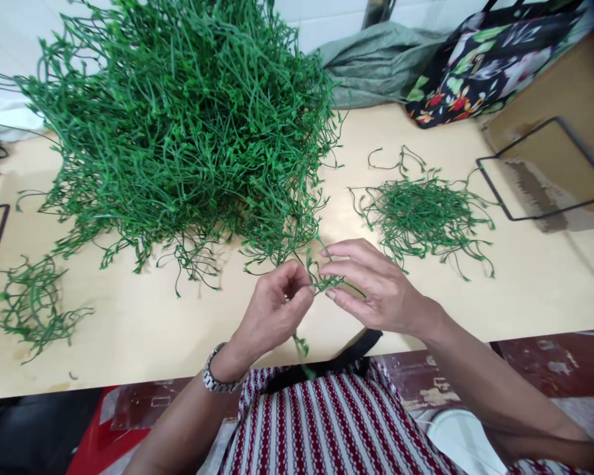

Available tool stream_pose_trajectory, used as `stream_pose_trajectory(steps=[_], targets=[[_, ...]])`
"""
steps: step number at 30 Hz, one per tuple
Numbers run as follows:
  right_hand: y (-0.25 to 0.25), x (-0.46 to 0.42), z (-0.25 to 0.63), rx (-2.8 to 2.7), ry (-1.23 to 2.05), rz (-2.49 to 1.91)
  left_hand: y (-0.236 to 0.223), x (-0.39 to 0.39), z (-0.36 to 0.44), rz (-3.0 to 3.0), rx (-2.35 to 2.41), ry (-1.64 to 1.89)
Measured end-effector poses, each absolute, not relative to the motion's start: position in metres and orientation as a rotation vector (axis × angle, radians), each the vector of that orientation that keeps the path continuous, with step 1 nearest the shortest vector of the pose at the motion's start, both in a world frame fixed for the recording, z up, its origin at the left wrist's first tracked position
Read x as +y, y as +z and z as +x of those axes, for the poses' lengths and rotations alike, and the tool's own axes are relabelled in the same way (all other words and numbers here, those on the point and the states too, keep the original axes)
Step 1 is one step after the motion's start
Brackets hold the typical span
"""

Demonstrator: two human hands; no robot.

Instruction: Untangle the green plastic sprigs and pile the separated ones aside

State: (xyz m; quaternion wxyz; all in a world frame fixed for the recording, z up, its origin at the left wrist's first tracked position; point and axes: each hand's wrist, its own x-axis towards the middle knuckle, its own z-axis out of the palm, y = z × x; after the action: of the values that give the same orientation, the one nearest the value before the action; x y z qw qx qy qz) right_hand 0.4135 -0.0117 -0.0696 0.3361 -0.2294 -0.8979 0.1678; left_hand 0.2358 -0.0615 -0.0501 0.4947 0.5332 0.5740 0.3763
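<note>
Two bare hands of yours meet over the front part of the pale table (pixel 178 343), with a small green sprig (pixel 328 284) between them. Your left hand (pixel 282 303) is narrow, thumb and forefinger pinched together on the sprig's stems, the other fingers curled in. Your right hand (pixel 379 287) comes in from the other side, its fingers bent and parted around the sprig; the thumb tip is right at the greenery, but you cannot tell from this view whether those fingers grip it or only touch it. A green tip (pixel 301 346) shows below your left hand, near the table's front edge

Beyond your hands, a large heap of green stems (pixel 193 119) covers the back left of the table, its near fringe just beside your fingers. To the right of it, a smaller pile (pixel 420 214) lies spread near your right hand, and another loose pile (pixel 34 303) lies well apart at the far left. A flowered bag (pixel 490 69) and a grey-green cloth (pixel 381 63) rest at the back, with a black wire frame (pixel 494 189) against brown cardboard (pixel 549 86) on your right. You wear a metal watch (pixel 212 371) on your left wrist
</note>
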Motion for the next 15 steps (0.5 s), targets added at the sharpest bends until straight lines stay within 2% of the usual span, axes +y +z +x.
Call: stream_pose_trajectory(steps=[9,15], targets=[[-0.084,-0.006,0.418,-2.279,-0.196,-0.503,-0.055,-0.058,0.246,1.030,1.422,0.914],[-0.095,-0.011,0.426,-2.256,-0.251,-0.520,-0.061,-0.055,0.249,0.876,1.319,0.915]])
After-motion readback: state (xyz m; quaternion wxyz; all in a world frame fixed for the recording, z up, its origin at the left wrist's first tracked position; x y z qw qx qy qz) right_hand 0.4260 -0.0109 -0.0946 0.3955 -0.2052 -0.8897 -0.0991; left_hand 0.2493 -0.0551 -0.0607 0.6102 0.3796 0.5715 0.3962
